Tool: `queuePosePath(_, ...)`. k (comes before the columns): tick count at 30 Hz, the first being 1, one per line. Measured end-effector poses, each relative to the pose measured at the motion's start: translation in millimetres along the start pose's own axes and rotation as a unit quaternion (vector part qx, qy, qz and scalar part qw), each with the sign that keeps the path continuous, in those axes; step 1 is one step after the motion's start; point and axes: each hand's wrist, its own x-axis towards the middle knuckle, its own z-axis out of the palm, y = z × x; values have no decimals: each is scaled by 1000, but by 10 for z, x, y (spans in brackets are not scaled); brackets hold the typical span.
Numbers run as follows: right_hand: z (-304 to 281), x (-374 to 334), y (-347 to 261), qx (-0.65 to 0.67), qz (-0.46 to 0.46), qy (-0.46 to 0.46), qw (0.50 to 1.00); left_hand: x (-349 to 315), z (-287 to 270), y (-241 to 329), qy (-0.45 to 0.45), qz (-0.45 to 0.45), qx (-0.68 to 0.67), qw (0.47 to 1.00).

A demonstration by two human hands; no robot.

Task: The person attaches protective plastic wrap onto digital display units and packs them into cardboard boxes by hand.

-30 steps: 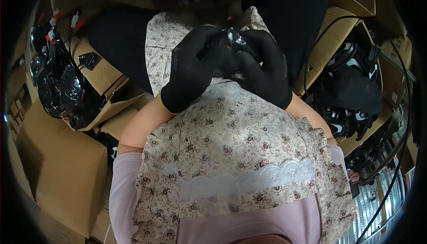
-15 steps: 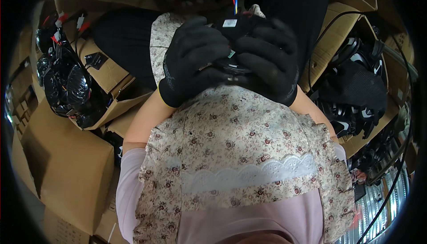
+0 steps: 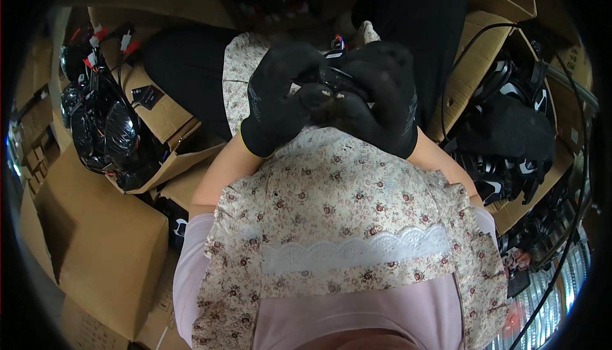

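Note:
In front of my lap, my left hand (image 3: 280,95) and my right hand (image 3: 386,98), both in black gloves, are close together with fingers curled. Between them they hold a glossy black part (image 3: 336,79), mostly covered by the gloves, so its exact kind cannot be made out. A short bundle of coloured wires (image 3: 339,41) pokes up just beyond the fingers. The thumbs press near each other on the near side of the part. A patterned apron (image 3: 331,184) spreads across my lap beneath the hands.
At the left, an open cardboard box (image 3: 162,111) holds black shiny wrapped units (image 3: 105,123) with red and white plugs. Another carton (image 3: 102,235) stands nearer. On the right, a box (image 3: 472,63) contains black-and-white parts (image 3: 503,88) under a black cloth item (image 3: 510,127). A black cable (image 3: 561,267) hangs there.
The black part has been tilted, and the coloured wires now show only as a short tuft. My fingers have curled in further, with both thumbs drawn together.

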Motion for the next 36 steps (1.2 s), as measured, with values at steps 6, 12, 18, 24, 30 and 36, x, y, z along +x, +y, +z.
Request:
queuePosePath(6,113,-157,75,-32,28,-27,999,-13,75,-124,-8,65,57,996)
queuePosePath(12,93,-145,43,20,28,-8,999,-72,21,-49,-28,2,-13,1000)
queuePosePath(18,174,-214,105,15,16,-14,1000,-56,19,-64,-33,-21,15,999)
queuePosePath(24,137,-199,138,22,-2,-3,1000,28,80,-174,-48,92,49,993)
queuePosePath(30,98,-18,205,63,-34,57,996,217,-81,-155,-19,226,107,968)
queuePosePath(36,-43,-202,172,42,180,56,981,2,-550,-177,157,-47,-61,985)
